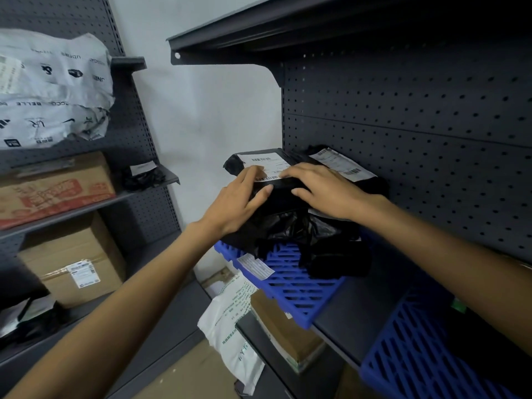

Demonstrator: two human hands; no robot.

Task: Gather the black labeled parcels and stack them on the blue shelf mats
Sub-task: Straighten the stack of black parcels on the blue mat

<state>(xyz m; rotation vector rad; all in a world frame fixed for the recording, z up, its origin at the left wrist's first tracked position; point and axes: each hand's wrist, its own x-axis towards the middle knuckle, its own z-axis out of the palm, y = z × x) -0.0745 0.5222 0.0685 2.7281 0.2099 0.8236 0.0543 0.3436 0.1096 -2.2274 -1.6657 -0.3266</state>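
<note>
Your left hand (244, 197) and right hand (325, 191) both lay flat on the top black parcel (267, 164) at the centre of the frame. The fingers were nearly straight over its white label. Each grip was apart, pressing down rather than clamped on anything.

That parcel sat on a heap of crumpled black bags (288, 226), and the heap rested on the far end of the blue mat (293, 286) on the dark shelf (354, 306). 1 more labelled parcel (342, 164) lay just beside it, right of centre, against the pegboard (403, 125).

The step looked like seating the top parcel on the stack. The soft heap beneath probably gave unevenly, so you did well to press with both palms at once. Even pressure should have kept the parcel level, its label up and its long edge square to the pegboard. Leaning on the near edge could have tipped it forward off the mat.

A 2nd blue mat (417, 341) at the lower right of the frame carried nothing that showed. A small black parcel (144, 177) on the left-hand rack, middle left of the frame, looked yet to be gathered.
</note>
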